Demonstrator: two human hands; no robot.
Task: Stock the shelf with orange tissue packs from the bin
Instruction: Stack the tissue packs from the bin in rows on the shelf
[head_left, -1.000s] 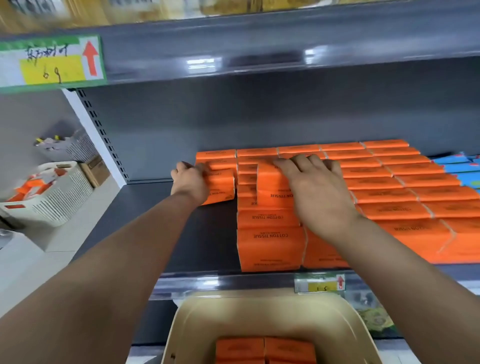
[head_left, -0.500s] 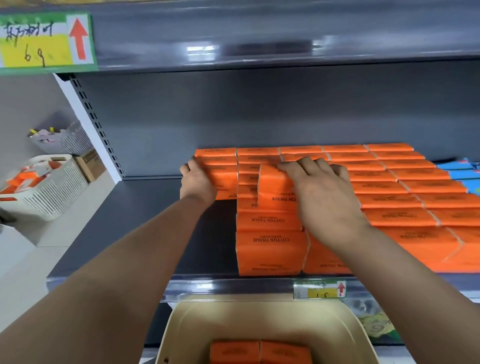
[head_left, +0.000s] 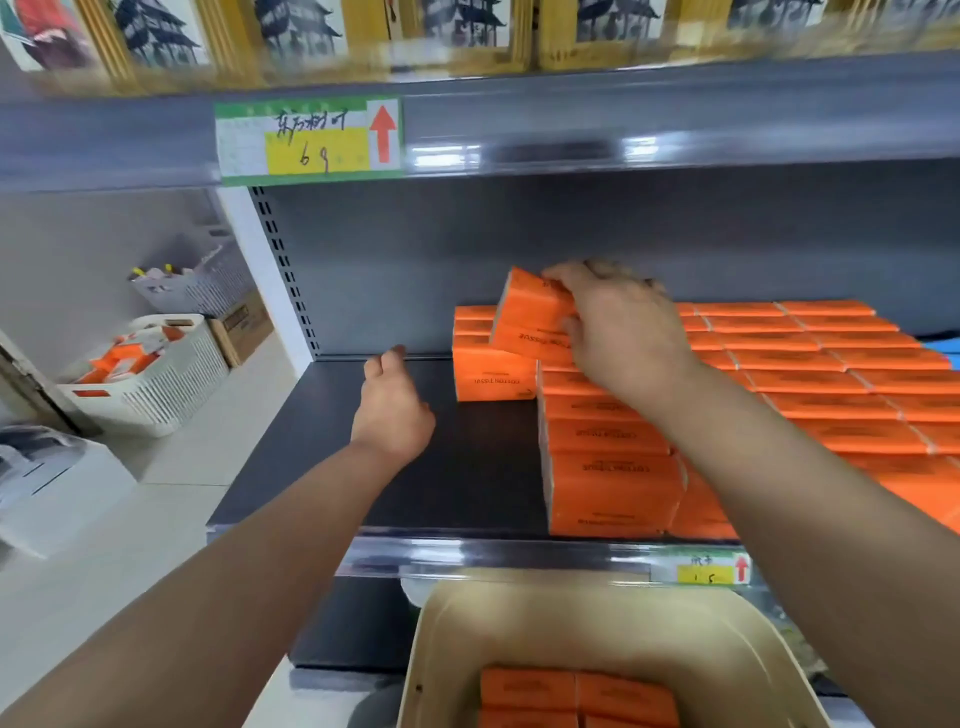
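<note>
Since the earlier frame, our right hand (head_left: 628, 338) has lifted one tissue pack (head_left: 524, 312) off the stocked rows, and our left hand (head_left: 392, 415) has come away from the rear stack (head_left: 491, 376) it was touching. We now hold the lifted pack tilted, its left end raised, above the back of the shelf (head_left: 467, 467); the right fingers (head_left: 566, 273) curl over its upper edge and pinch it. The left hand hangs over the bare dark part of the shelf, just left of the rear stack and apart from it, with loosely curled fingers that hold nothing. To the right, rows of packs (head_left: 831, 374) cover the shelf from the back wall to the front edge. Below the shelf edge stands the tan bin (head_left: 441, 649), with more orange packs (head_left: 576, 696) lying flat at its bottom. We see a handwritten price tag (head_left: 309, 137) with a red arrow on the shelf rail above and a smaller price tag (head_left: 706, 569) on the lower rail. Off to the left, on the floor, a white basket (head_left: 171, 384) holds orange and white items.
</note>
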